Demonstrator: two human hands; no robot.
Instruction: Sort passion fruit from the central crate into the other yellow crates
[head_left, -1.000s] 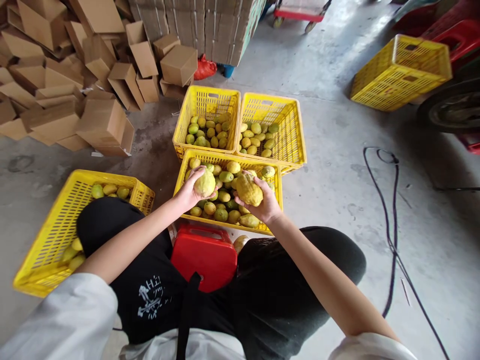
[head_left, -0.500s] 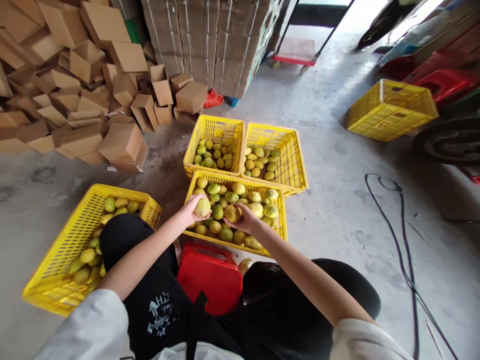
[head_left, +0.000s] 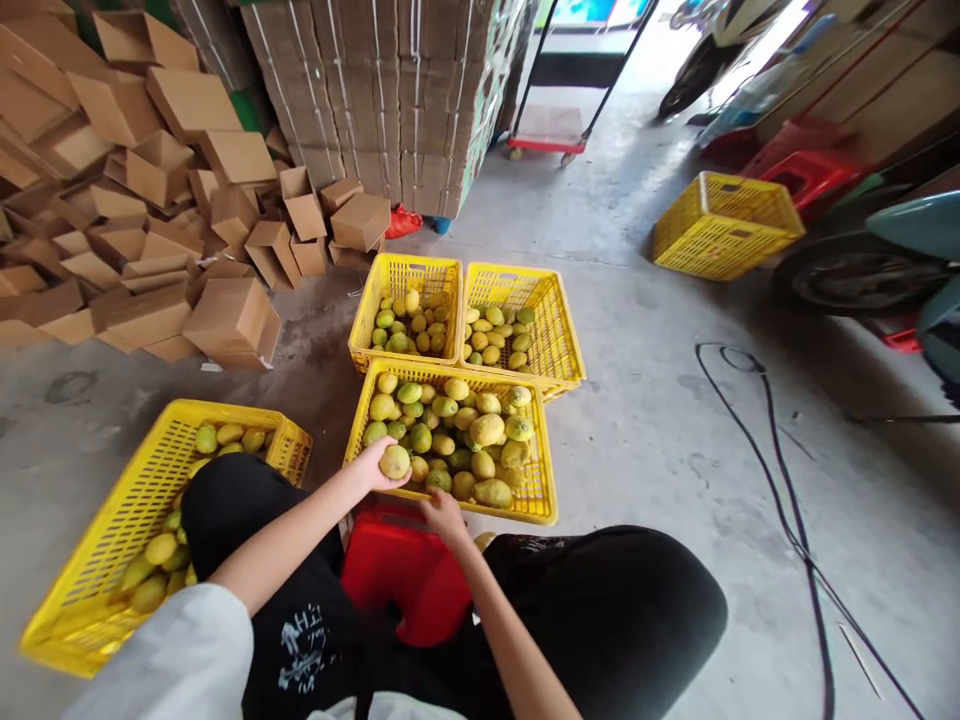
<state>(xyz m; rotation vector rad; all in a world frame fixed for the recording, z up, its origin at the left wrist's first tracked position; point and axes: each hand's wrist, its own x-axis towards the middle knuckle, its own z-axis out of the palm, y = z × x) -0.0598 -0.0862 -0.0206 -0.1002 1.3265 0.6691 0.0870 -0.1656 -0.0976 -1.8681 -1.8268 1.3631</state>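
My left hand [head_left: 381,468] is closed around a yellow lemon-like fruit [head_left: 394,462] above the near left corner of the front yellow crate [head_left: 546,480]. My right hand [head_left: 445,515] is at that crate's near rim, over the red stool [head_left: 405,580]; its fingers point away to the left and are partly hidden, so I cannot see whether anything is in them. Green and yellow fruits [head_left: 487,430] of mixed sizes lie in the front crate. Two more yellow crates stand behind it, the left one [head_left: 352,320] and the right one [head_left: 570,340], both holding similar fruit.
Another yellow crate [head_left: 75,590] with fruit stands by my left knee. Cardboard boxes [head_left: 232,315] are heaped at the far left beside a tall strapped cardboard stack [head_left: 360,100]. A flatbed trolley [head_left: 546,135], another yellow crate [head_left: 720,230] and a black cable [head_left: 787,480] are to the right.
My right hand has drawn back toward me, from above the fruit to the crate's near rim; the brownish fruit it held is no longer visible in it. My left hand still holds its fruit.
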